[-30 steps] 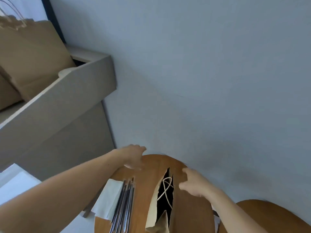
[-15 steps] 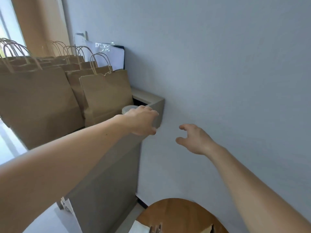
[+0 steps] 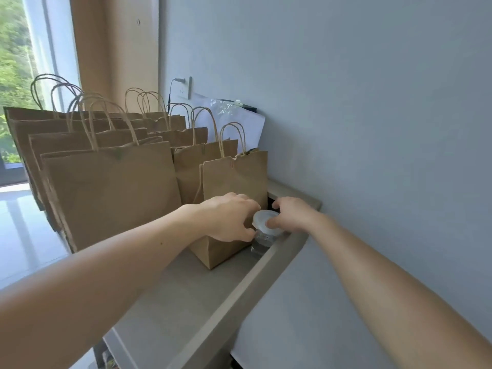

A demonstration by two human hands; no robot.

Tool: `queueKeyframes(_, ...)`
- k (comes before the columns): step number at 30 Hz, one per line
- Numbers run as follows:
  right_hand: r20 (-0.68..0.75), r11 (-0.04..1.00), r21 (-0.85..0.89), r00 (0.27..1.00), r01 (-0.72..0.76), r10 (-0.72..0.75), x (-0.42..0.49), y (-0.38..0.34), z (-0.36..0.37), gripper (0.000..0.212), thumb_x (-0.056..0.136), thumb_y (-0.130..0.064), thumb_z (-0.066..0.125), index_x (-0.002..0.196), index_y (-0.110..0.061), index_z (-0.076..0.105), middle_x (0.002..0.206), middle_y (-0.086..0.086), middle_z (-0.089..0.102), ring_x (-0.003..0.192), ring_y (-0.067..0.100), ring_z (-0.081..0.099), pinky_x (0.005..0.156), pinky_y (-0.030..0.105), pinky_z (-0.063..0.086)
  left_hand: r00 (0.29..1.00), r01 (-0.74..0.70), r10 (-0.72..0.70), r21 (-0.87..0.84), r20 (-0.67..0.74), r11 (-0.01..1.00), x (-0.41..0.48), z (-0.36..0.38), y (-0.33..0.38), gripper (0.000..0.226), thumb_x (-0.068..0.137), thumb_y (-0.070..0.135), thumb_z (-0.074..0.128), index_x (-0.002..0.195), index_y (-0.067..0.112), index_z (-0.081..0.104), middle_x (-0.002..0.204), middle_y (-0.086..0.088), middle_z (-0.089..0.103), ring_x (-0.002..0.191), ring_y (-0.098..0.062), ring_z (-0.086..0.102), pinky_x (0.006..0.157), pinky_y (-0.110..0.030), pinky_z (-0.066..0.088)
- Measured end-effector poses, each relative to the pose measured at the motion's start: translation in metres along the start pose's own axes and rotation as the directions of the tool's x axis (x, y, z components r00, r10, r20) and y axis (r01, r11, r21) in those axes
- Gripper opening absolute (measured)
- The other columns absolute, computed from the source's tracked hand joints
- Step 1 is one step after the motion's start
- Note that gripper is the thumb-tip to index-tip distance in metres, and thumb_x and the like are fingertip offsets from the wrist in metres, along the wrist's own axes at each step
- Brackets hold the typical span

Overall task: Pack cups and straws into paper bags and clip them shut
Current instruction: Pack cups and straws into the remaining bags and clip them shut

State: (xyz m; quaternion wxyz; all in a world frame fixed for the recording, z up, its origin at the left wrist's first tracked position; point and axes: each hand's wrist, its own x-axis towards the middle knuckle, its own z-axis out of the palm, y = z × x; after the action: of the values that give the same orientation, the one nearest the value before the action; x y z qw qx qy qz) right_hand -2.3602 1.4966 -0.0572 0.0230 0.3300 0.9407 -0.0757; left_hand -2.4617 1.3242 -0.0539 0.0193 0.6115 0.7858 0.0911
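Watching the head cam, I see both hands on one cup (image 3: 262,242), which stands on the grey counter (image 3: 173,294), tucked btw the counter's raised front rim and the small paper bag (image 3: 237,179). Cup body is clear, w/ a white lid (image 3: 266,222) on top; its base is hidden behind the rim. It sits just beside the bag's right-hand side, whether touching I can't tell

Left hand (image 3: 229,218) reaches in from the left, in front of the small bag: fingers curled over the lid's left edge, thumb tucked lower against the cup's side, so it grips the cup. Right hand (image 3: 292,215) reaches in from the right: thumb lies on the lid's right edge, other fingers bent round the far side, also clasping the cup

More paper bags (image 3: 159,123) w/ twisted handles stand upright in rows on the counter, left of & behind the small one, the big bag (image 3: 111,193) nearest me. A white sheet (image 3: 247,126) leans on the wall (image 3: 372,129) behind them, a socket (image 3: 183,89) w/ a plug above it, and a window (image 3: 16,75) w/ greenery is at far left
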Motion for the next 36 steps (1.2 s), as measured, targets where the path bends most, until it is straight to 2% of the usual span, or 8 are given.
queueKeyframes(4, 0.100, 0.997, -0.059, 0.994, -0.043, 0.049, 0.030, -0.003, 0.010, 0.094, 0.058, -0.064, 0.075, 0.137, -0.020, 0.047, 0.127, -0.002, 0.058, 0.097, 0.017, 0.057, 0.080, 0.033, 0.051, 1.000, -0.028, 0.028, -0.016, 0.002, 0.999, 0.001, 0.006, -0.014, 0.061, 0.088, 0.044, 0.058, 0.145, 0.030, 0.040, 0.143, 0.001, 0.045, 0.130, -0.024, 0.041, 0.097, -0.037, 0.041)
queueKeyframes(9, 0.195, 0.998, 0.000, 0.979, -0.068, 0.067, 0.048, 0.000, 0.019, 0.122, 0.039, -0.073, 0.075, 0.145, -0.025, 0.037, 0.143, -0.004, 0.049, 0.120, 0.020, 0.053, 0.084, 0.033, 0.047, 0.999, -0.047, 0.047, -0.035, 0.000, 0.998, 0.005, 0.009, -0.021, 0.061, 0.088, 0.044, 0.058, 0.145, 0.028, 0.040, 0.143, 0.000, 0.046, 0.131, -0.024, 0.041, 0.099, -0.039, 0.042)
queueKeyframes(12, 0.143, 0.999, 0.008, 0.989, -0.047, 0.045, 0.048, 0.002, 0.025, 0.117, 0.039, -0.071, 0.075, 0.142, -0.028, 0.039, 0.140, -0.005, 0.051, 0.117, 0.021, 0.055, 0.091, 0.037, 0.050, 0.999, -0.051, 0.051, -0.047, -0.002, 0.998, 0.006, 0.009, -0.020, 0.060, 0.088, 0.043, 0.058, 0.144, 0.028, 0.042, 0.141, 0.000, 0.047, 0.130, -0.024, 0.043, 0.097, -0.039, 0.043)
queueKeyframes(17, -0.119, 0.989, 0.150, 0.993, 0.010, 0.008, 0.031, 0.004, 0.009, 0.099, 0.057, -0.059, 0.077, 0.144, -0.028, 0.041, 0.138, 0.006, 0.049, 0.120, 0.026, 0.053, 0.095, 0.041, 0.049, 0.998, -0.046, 0.046, -0.014, -0.032, 0.999, 0.005, -0.007, -0.011, 0.056, 0.088, 0.042, 0.059, 0.141, 0.026, 0.047, 0.138, -0.001, 0.051, 0.125, -0.025, 0.048, 0.099, -0.045, 0.046)
queueKeyframes(20, -0.316, 0.968, 0.238, 0.949, 0.078, 0.001, 0.004, 0.017, -0.031, 0.094, 0.061, -0.055, 0.080, 0.143, -0.028, 0.042, 0.139, 0.008, 0.047, 0.123, 0.028, 0.051, 0.099, 0.039, 0.045, 0.997, -0.042, 0.043, 0.009, -0.062, 0.999, 0.007, -0.023, 0.002, 0.058, 0.088, 0.042, 0.058, 0.143, 0.029, 0.045, 0.142, 0.001, 0.049, 0.129, -0.024, 0.046, 0.102, -0.045, 0.045)
queueKeyframes(24, -0.483, 0.927, 0.351, 0.874, 0.135, 0.056, -0.048, 0.051, -0.078, 0.082, 0.065, -0.050, 0.077, 0.138, -0.034, 0.043, 0.136, 0.003, 0.044, 0.122, 0.024, 0.047, 0.092, 0.034, 0.041, 0.995, -0.046, 0.048, 0.027, -0.087, 0.999, 0.016, -0.032, 0.038, 0.057, 0.090, 0.043, 0.055, 0.145, 0.032, 0.042, 0.146, 0.005, 0.045, 0.135, -0.021, 0.040, 0.106, -0.039, 0.039)
queueKeyframes(29, -0.495, 0.898, 0.430, 0.856, 0.093, 0.148, -0.126, 0.119, -0.086, 0.082, 0.064, -0.049, 0.076, 0.138, -0.033, 0.045, 0.136, 0.000, 0.046, 0.124, 0.021, 0.046, 0.097, 0.041, 0.045, 0.989, -0.134, 0.135, 0.016, -0.055, 0.991, 0.034, -0.007, 0.116, 0.058, 0.090, 0.046, 0.058, 0.144, 0.030, 0.043, 0.142, 0.006, 0.048, 0.132, -0.021, 0.042, 0.104, -0.037, 0.039)
queueKeyframes(36, -0.323, 0.872, 0.476, 0.899, -0.116, 0.296, -0.229, 0.238, -0.006, 0.088, 0.059, -0.053, 0.078, 0.138, -0.034, 0.045, 0.136, -0.002, 0.047, 0.123, 0.019, 0.048, 0.096, 0.038, 0.046, 0.971, -0.194, 0.201, -0.066, 0.127, 0.979, 0.043, 0.089, 0.238, 0.062, 0.091, 0.047, 0.059, 0.146, 0.028, 0.039, 0.143, 0.005, 0.046, 0.128, -0.020, 0.045, 0.102, -0.033, 0.038)
